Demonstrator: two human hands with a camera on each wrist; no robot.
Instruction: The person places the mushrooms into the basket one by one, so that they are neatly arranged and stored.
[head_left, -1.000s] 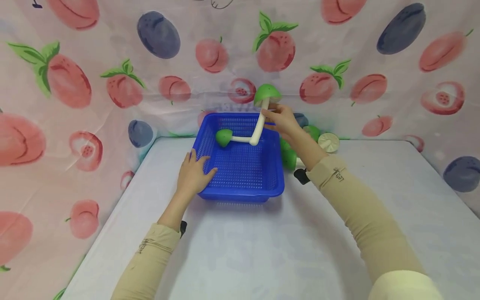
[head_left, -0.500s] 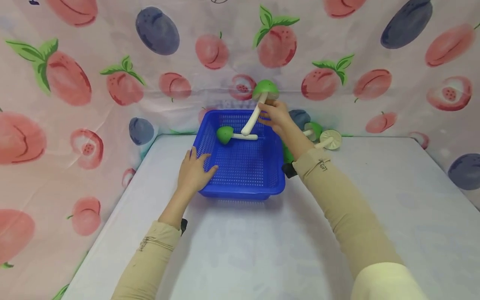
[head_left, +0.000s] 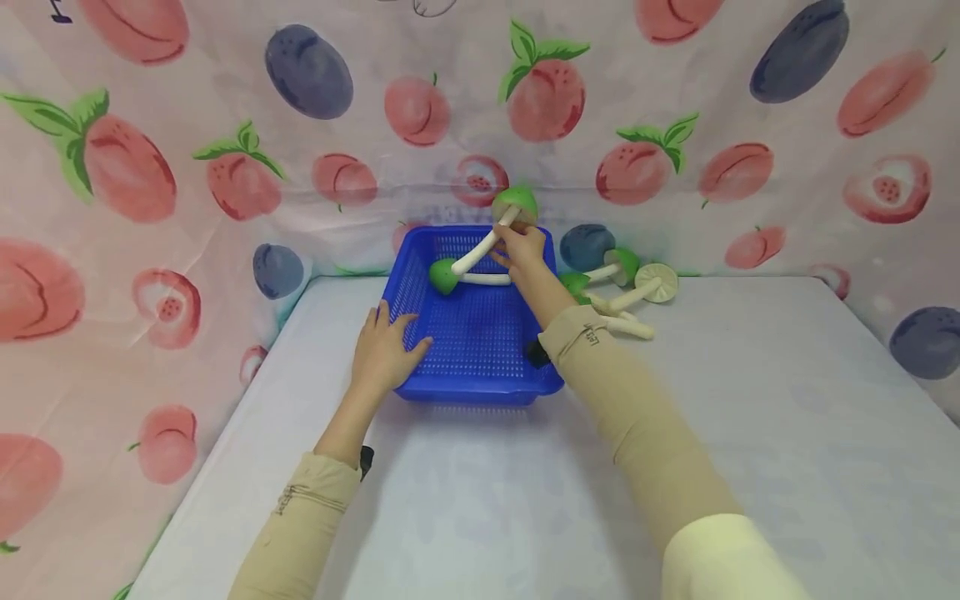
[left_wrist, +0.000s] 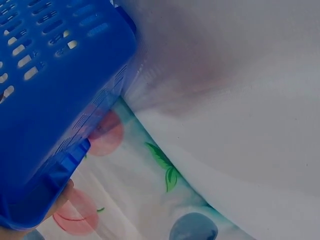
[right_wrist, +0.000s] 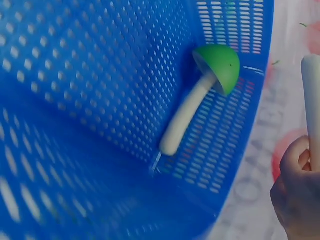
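In the head view my right hand pinches the white stem of a toy mushroom above the back of the blue basket. Its green cap is up and the stem slants down to the left. Another green-capped mushroom lies inside along the basket's back side in the right wrist view; the held stem shows at that view's right edge. My left hand rests on the left rim with fingers spread, thumb over the inside. The left wrist view mostly shows the basket wall.
Several more mushrooms lie in a loose pile right of the basket, among them one with a pale cap underside. A fruit-printed cloth hangs right behind the white table.
My right hand has moved left over the basket with the mushroom, whose stem now slants more toward the left. More of the pile shows behind the arm. The left hand stays at the rim.
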